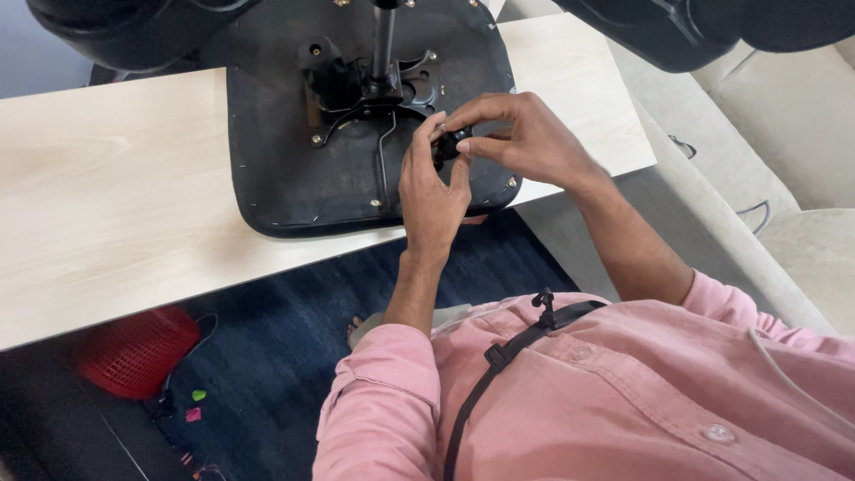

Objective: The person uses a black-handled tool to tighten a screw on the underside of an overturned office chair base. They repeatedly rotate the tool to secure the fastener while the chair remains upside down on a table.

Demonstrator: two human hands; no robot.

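Note:
An upturned black chair seat [276,142] lies on a pale wooden table [116,187], its metal mechanism [365,89] and a post sticking up in the middle. A small black knob-like part [448,144] sits over the seat's near right area, pinched between both hands. My left hand [432,191] grips it from below and the left. My right hand [521,138] closes its fingertips on it from the right. Most of the part is hidden by the fingers.
A red mesh basket [134,352] stands on the dark blue carpet [294,330] under the table. A beige sofa [784,151] runs along the right. Black chair parts [677,27] rest at the top edge. Small coloured scraps lie on the floor.

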